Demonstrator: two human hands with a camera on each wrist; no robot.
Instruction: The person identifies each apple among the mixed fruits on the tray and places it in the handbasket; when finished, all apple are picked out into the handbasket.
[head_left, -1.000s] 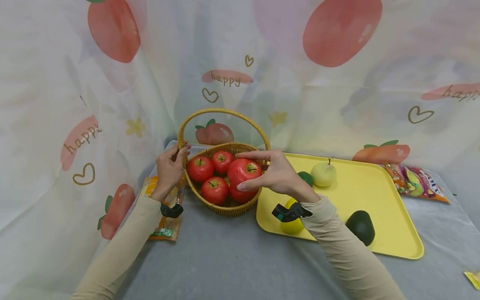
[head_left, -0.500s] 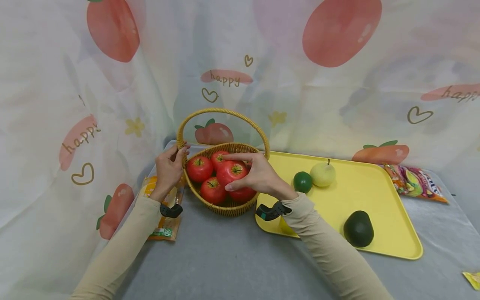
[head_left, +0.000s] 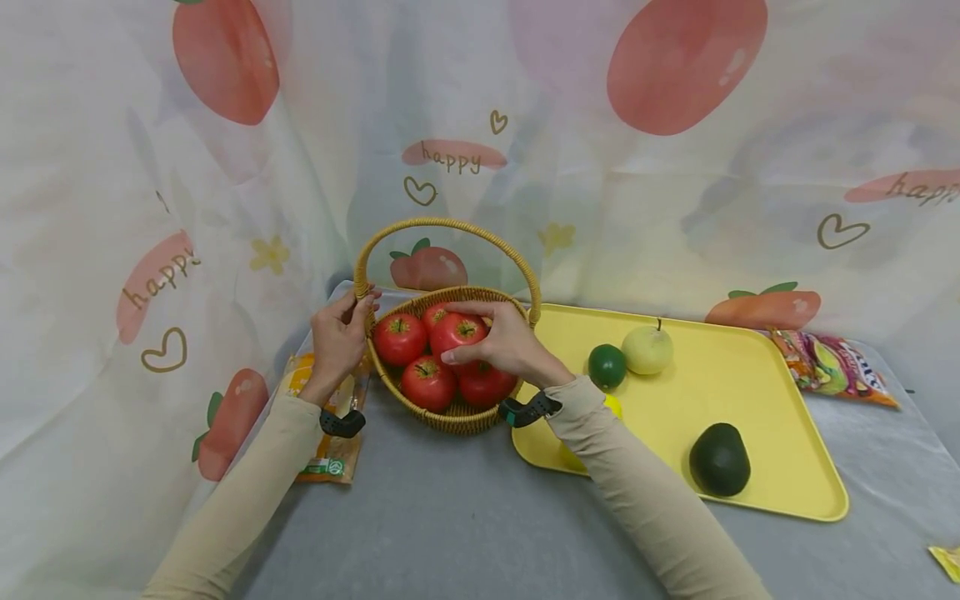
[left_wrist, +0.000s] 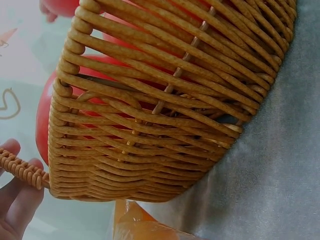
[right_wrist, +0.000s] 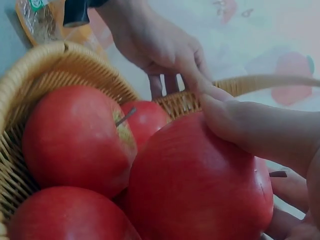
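Note:
A wicker basket (head_left: 461, 423) holds several red apples. My left hand (head_left: 337, 340) grips the left base of its arched handle (head_left: 450, 222); in the left wrist view, the fingers wrap that handle (left_wrist: 22, 170) beside the woven side. My right hand (head_left: 512, 342) reaches over the right rim and holds a red apple (head_left: 454, 332) between thumb and fingers, among the others. Seen from the right wrist, this apple (right_wrist: 200, 185) fills the middle, with the thumb on its upper side. Another apple (head_left: 400, 339) lies to its left, and one (head_left: 429, 384) nearer the front rim.
Right of the basket lies a yellow tray (head_left: 720, 375) with a green lime-like fruit (head_left: 607, 366), a pale pear (head_left: 647, 349), an avocado (head_left: 719, 459) and a yellow fruit partly under my sleeve. An orange packet (head_left: 330, 450) lies left; a colourful snack bag (head_left: 834, 367) lies far right.
My right hand has moved left across the basket with the apple, bringing it from the right side to the middle. The left hand has stayed at the handle.

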